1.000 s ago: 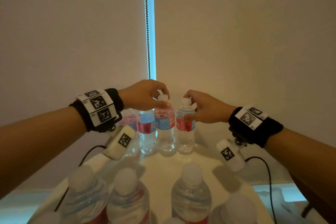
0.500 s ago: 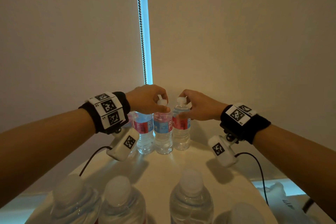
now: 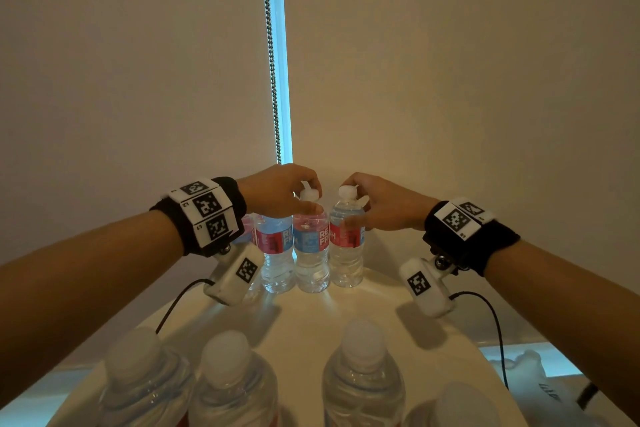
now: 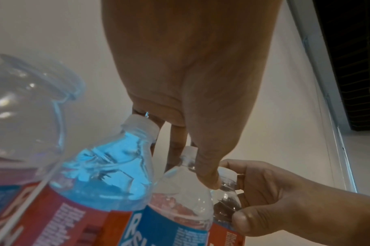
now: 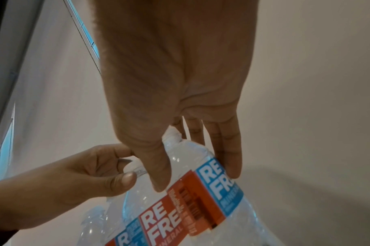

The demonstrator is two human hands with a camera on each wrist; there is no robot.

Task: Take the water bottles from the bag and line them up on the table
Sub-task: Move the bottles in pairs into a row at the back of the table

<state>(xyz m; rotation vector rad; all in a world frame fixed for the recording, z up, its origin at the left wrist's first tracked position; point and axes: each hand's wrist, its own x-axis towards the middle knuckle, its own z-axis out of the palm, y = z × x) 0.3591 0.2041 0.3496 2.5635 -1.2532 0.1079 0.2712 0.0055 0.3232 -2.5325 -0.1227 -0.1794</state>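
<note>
Several clear water bottles with red and blue labels stand in a row at the far edge of the white round table [image 3: 311, 322]. My left hand [image 3: 310, 199] pinches the white cap and neck of the third bottle [image 3: 310, 253], with the thumb [image 4: 209, 179] on its shoulder. My right hand [image 3: 346, 203] pinches the neck of the rightmost bottle [image 3: 346, 253], thumb [image 5: 158, 179] in front and fingers [image 5: 230, 166] behind. Both bottles stand upright on the table, touching side by side. A bottle [image 3: 275, 253] stands to their left, and my left wrist half hides another beyond it.
A second row of several bottles [image 3: 360, 381] stands close to me, blurred, along the near edge. A white plastic bag [image 3: 526, 371] lies low beyond the table's right side. Blinds with a bead chain [image 3: 272, 62] hang right behind the far row.
The head view has shifted a little. Both hands keep their hold on the same two bottle tops, and the bottles stand where they stood.
</note>
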